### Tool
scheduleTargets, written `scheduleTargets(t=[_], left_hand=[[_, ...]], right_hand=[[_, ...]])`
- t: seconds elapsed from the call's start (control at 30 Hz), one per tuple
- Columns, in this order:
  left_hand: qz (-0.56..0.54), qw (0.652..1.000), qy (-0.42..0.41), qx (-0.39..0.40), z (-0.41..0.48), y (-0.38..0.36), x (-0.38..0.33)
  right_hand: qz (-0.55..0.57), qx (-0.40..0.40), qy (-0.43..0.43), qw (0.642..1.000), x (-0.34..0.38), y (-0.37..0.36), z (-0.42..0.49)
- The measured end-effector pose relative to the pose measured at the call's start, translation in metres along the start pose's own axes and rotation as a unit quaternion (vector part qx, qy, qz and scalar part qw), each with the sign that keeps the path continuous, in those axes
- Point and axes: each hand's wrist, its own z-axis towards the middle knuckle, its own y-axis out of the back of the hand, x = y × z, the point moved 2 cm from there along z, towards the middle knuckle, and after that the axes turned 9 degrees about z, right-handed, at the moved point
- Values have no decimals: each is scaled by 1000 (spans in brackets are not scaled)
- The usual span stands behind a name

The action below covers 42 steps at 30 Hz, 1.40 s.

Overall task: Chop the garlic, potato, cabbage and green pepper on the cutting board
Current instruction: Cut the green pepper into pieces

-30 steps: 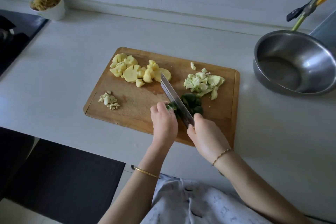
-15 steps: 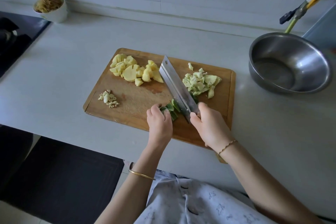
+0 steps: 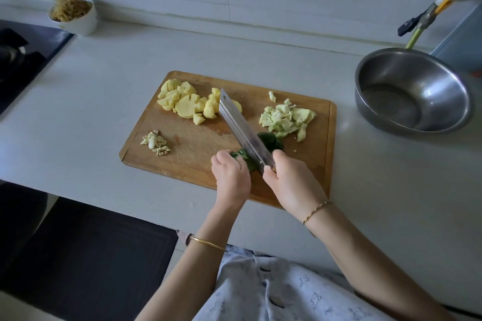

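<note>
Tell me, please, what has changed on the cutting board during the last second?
The knife rose from its low cut across the green pepper; its tip is now raised, only slightly lower than half a second ago. The right hand grips its handle and the left hand holds the pepper, as before. The potato, cabbage and garlic piles lie unmoved.
</note>
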Motion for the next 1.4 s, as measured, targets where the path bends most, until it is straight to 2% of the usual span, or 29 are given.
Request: scheduleTargets(t=[0.4,0.57,0.7,0.8,0.87,1.03,1.4], left_hand=[[19,1000,-18,-6,1,-1,2],[0,1000,-18,-5,-1,1,3],[-5,999,-50,-14,-10,4,6],[3,999,-38,-8,-13,6,8],[32,999,-16,5,-9,11,13],[-5,999,-6,50,-8,19,14],[-22,1000,8,18,0,20,10]], right_hand=[[11,76,-44,996,-9,1,-4],[-13,52,-38,998,-3,-18,7],[-26,30,-41,998,3,-29,16],[-37,23,-33,998,5,-33,20],[-9,21,-21,1000,0,-28,19],[55,-7,-10,998,-8,2,8],[50,-7,24,998,-6,12,-8]])
